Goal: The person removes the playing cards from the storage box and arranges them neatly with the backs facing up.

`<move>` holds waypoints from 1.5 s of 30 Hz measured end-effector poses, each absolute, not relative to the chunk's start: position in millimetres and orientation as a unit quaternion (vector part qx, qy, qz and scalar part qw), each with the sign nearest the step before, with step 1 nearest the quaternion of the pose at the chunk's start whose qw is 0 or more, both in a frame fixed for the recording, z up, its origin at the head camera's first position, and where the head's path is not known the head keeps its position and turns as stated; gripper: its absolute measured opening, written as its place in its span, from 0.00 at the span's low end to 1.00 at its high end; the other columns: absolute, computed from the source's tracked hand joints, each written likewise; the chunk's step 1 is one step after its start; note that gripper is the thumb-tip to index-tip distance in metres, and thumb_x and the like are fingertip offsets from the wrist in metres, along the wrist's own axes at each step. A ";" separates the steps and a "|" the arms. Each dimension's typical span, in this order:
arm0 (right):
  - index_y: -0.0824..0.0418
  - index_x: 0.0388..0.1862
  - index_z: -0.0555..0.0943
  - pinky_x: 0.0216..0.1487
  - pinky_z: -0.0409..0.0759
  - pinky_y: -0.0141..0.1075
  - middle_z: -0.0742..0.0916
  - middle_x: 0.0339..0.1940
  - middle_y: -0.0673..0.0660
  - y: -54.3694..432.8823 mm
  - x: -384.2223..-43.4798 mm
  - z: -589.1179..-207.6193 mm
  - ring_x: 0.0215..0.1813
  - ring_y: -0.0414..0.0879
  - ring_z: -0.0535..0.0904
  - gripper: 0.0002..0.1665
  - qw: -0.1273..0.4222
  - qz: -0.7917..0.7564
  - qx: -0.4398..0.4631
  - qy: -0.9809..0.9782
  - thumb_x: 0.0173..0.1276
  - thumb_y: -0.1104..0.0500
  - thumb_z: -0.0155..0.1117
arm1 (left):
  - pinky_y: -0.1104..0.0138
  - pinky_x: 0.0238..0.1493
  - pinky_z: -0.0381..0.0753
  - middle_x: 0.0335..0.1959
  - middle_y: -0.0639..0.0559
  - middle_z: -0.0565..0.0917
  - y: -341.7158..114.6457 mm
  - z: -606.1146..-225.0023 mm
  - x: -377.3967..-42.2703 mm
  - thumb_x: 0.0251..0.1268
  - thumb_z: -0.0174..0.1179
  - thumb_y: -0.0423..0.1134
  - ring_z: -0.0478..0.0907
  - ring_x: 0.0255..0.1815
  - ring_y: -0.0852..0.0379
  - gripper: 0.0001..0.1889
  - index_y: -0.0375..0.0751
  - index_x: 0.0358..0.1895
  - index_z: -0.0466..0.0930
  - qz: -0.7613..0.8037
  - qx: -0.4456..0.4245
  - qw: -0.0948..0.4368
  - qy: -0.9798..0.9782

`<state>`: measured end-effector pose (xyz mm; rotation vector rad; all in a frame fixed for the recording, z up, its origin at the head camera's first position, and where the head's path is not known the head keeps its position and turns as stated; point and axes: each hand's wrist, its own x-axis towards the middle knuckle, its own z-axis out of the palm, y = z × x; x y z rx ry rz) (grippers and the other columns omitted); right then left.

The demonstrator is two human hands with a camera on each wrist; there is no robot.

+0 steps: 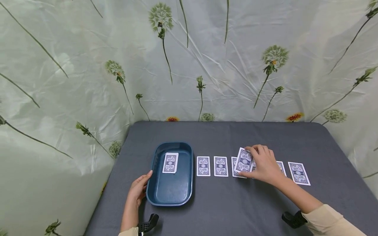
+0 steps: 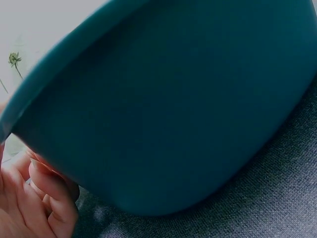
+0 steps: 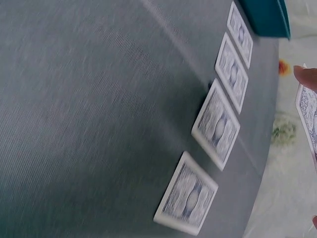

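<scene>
My left hand (image 1: 138, 190) grips the left edge of a deep blue tray (image 1: 169, 188), thumb at the rim. In the left wrist view the curled fingers (image 2: 52, 191) lie against the outer wall of the tray (image 2: 158, 109). Inside the tray, toward its far end, a playing card (image 1: 170, 163) lies back up, seemingly over another. My right hand (image 1: 264, 165) pinches a tilted playing card (image 1: 243, 160) by its edges, raised above the row on the table. The right wrist view catches only part of that held card (image 3: 309, 119) at its right border.
Face-down cards form a row right of the tray, among them a left one (image 1: 203, 166), its neighbour (image 1: 220, 166) and the rightmost (image 1: 299, 173). My right hand partly hides others. A grey cloth (image 1: 218, 206) covers the table; a floral curtain (image 1: 189, 65) hangs behind.
</scene>
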<state>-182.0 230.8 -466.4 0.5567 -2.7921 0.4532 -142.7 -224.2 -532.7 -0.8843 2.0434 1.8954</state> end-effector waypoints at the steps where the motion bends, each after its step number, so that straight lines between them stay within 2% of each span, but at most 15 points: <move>1: 0.61 0.54 0.72 0.48 0.62 0.55 0.74 0.45 0.63 226.9 -181.4 -466.8 0.50 0.60 0.68 0.55 0.127 0.158 0.194 -0.960 0.29 0.31 0.75 | 0.63 0.33 0.72 0.26 0.56 0.78 -224.1 -532.6 -142.5 0.51 0.62 0.61 0.75 0.30 0.58 0.20 0.47 0.26 0.77 0.644 -0.302 0.109 0.695; 11: 0.58 0.56 0.73 0.49 0.63 0.53 0.74 0.46 0.60 185.7 -175.4 -471.7 0.51 0.56 0.68 0.55 0.114 0.178 0.233 -0.949 0.31 0.27 0.72 | 0.63 0.32 0.73 0.28 0.54 0.78 -225.1 -533.7 -142.9 0.50 0.62 0.62 0.76 0.30 0.58 0.22 0.45 0.28 0.77 0.646 -0.299 0.105 0.695; 17: 0.58 0.55 0.74 0.49 0.63 0.52 0.75 0.44 0.57 165.2 -172.6 -474.5 0.49 0.54 0.69 0.55 0.117 0.186 0.253 -0.942 0.29 0.28 0.73 | 0.63 0.31 0.72 0.26 0.55 0.78 -224.7 -533.9 -142.7 0.50 0.63 0.62 0.75 0.29 0.58 0.21 0.46 0.26 0.76 0.653 -0.298 0.106 0.688; 23: 0.58 0.56 0.73 0.50 0.64 0.51 0.74 0.44 0.55 150.5 -169.4 -479.2 0.49 0.51 0.68 0.55 0.091 0.190 0.260 -0.942 0.30 0.29 0.73 | 0.63 0.31 0.72 0.26 0.55 0.78 -225.0 -534.9 -141.3 0.49 0.62 0.63 0.75 0.29 0.58 0.22 0.46 0.25 0.75 0.650 -0.302 0.104 0.689; 31: 0.55 0.52 0.74 0.49 0.65 0.50 0.74 0.44 0.55 127.0 -158.1 -498.0 0.50 0.53 0.69 0.54 0.083 0.187 0.297 -0.933 0.26 0.28 0.73 | 0.63 0.32 0.73 0.29 0.54 0.79 -224.7 -537.1 -143.5 0.47 0.62 0.65 0.76 0.31 0.57 0.26 0.44 0.29 0.77 0.642 -0.305 0.102 0.697; 40: 0.55 0.52 0.74 0.48 0.65 0.47 0.74 0.42 0.53 109.0 -142.1 -513.7 0.48 0.48 0.68 0.54 0.002 0.149 0.332 -0.932 0.27 0.27 0.72 | 0.63 0.32 0.73 0.29 0.53 0.79 -223.7 -535.3 -144.3 0.48 0.62 0.65 0.76 0.30 0.57 0.26 0.43 0.30 0.76 0.644 -0.302 0.103 0.695; 45: 0.56 0.49 0.75 0.44 0.65 0.44 0.74 0.40 0.52 103.7 -134.2 -522.8 0.45 0.46 0.68 0.52 -0.006 0.141 0.339 -0.930 0.26 0.27 0.73 | 0.63 0.32 0.73 0.29 0.53 0.79 -222.9 -535.9 -143.6 0.46 0.63 0.65 0.76 0.30 0.57 0.26 0.43 0.30 0.76 0.645 -0.302 0.103 0.695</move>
